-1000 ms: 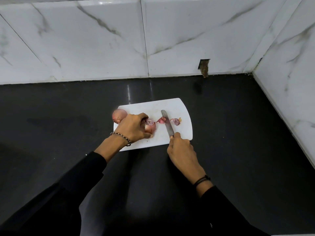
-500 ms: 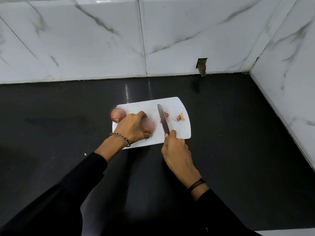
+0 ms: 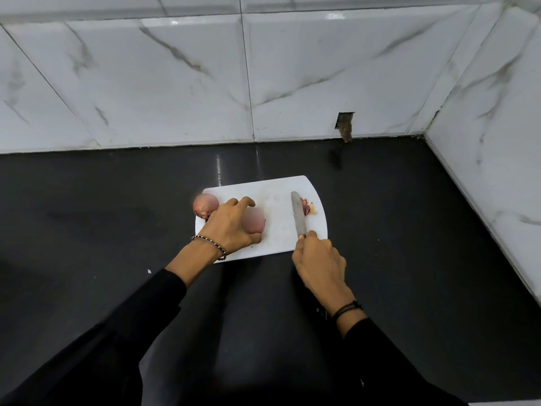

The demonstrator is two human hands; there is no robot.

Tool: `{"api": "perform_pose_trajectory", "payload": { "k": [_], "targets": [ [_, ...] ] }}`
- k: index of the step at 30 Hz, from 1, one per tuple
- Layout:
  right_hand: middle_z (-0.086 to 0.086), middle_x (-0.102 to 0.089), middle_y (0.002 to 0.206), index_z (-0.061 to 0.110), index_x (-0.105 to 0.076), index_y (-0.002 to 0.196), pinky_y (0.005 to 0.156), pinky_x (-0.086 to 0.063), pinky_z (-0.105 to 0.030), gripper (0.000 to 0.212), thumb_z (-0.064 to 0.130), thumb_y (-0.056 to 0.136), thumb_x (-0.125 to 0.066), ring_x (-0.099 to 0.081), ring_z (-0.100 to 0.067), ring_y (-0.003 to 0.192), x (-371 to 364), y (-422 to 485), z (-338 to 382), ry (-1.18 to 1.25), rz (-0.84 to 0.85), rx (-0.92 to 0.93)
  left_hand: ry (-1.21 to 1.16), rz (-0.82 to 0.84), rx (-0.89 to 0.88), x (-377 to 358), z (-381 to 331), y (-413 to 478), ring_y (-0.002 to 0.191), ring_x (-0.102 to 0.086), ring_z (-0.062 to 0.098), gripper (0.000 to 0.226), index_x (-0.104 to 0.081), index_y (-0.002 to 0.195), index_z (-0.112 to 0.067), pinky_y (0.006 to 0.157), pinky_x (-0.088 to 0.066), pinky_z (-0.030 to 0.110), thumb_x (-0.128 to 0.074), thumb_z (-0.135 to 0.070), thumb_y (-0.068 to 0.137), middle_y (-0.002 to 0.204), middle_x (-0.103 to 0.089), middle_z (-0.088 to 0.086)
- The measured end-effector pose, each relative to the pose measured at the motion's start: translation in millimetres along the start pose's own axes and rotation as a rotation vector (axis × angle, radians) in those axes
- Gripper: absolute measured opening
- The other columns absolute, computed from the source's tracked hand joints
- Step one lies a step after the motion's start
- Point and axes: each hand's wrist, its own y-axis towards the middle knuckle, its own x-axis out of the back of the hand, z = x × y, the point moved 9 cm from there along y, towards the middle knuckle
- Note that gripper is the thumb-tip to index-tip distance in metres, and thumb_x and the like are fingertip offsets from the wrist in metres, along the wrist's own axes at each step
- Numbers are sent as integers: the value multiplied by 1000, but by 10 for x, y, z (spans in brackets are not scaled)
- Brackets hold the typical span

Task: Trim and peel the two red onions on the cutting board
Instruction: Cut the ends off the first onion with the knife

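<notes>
1. Lying on the glossy black bench (image 3: 409,230), a white, round-cornered plastic cutting board (image 3: 272,197) sits about midway along it, set back from the far edge where the marbled white wall tiles (image 3: 175,83) begin.
2. The left hand (image 3: 231,227), a beaded bracelet (image 3: 209,244) on its wrist, grips a pale pink, round red onion (image 3: 254,219) at the board's middle. Its fingers (image 3: 246,200) are curled over the top and the thumb is tucked on the near side.
3. A second red onion (image 3: 205,204), skin on, rests at the board's left edge, just beside that hand.
4. The right hand (image 3: 319,262) grips a plain steel knife (image 3: 298,213). Its fingers (image 3: 310,234) are wrapped round the hidden handle, and the blade points toward the far edge.
5. Small purple and yellowish onion trimmings (image 3: 307,208) lie against the blade's right side, near the board's right edge.
</notes>
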Motion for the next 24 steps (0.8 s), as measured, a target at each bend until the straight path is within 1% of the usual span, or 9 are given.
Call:
{"api": "perform_pose_trajectory", "payload": {
  "k": [3,5,7,11,14,17,19,21,24],
  "targets": [
    [-8,-63,94,9,-53,109,71,-52,-42,35,35,108,-29,-66,-31,86,84,15,-197,-4,-46,-51,44,0,-11,2,-45,-6,88,-55,17,63,-57,125,-23,75,-51,32,-77,-49,71,97,-52,-5],
    [-11,-65,97,8,-53,108,69,-45,-39,37,35,108,-28,-65,-32,88,137,20,-358,5,-69,-104,90,-15,-1,8,-69,-12,95,-58,18,61,-59,121,-25,73,-51,32,-73,-56,72,101,-60,-5],
    [-11,-63,97,8,-52,107,71,-43,-40,36,35,108,-28,-64,-33,90,185,22,-520,16,-76,-168,124,-40,-5,9,-97,-11,101,-57,17,61,-59,120,-26,72,-50,33,-70,-62,71,107,-65,-5],
    [-9,-63,94,9,-52,106,69,-46,-39,35,36,108,-28,-64,-29,82,271,12,-734,38,-115,-237,7,-39,-12,-25,-149,35,96,-57,19,62,-60,120,-22,73,-46,29,-74,-59,73,104,-68,0],
    [-7,-60,88,11,-49,101,67,-42,-37,35,37,109,-27,-58,-24,75,311,-4,-756,61,-111,-235,-110,-28,-20,-53,-229,78,92,-61,20,61,-60,120,-18,76,-48,29,-77,-55,74,101,-69,2],
    [-3,-55,81,12,-47,98,64,-39,-35,33,37,109,-27,-52,-20,69,332,-22,-687,102,-99,-201,-165,-19,-31,-129,-316,124,90,-58,18,60,-55,122,-17,77,-46,29,-75,-52,78,105,-67,4],
    [-2,-57,79,14,-47,96,64,-48,-38,32,38,108,-28,-57,-19,67,300,-21,-608,166,-88,-158,-181,-1,-43,-187,-383,148,90,-54,16,60,-51,125,-16,78,-43,27,-74,-50,80,108,-65,4],
    [-4,-62,78,21,-46,92,65,-57,-45,30,42,107,-30,-65,-21,65,243,-18,-529,275,-81,-115,-218,8,-60,-220,-457,168,91,-55,19,59,-49,126,-16,78,-42,26,-74,-46,81,106,-64,3],
    [-5,-64,77,28,-43,86,61,-58,-49,29,47,105,-31,-66,-24,62,198,-17,-436,408,-70,-84,-266,11,-82,-247,-551,190,94,-53,19,59,-46,129,-17,79,-39,25,-75,-40,83,112,-61,4]
  ]
}}
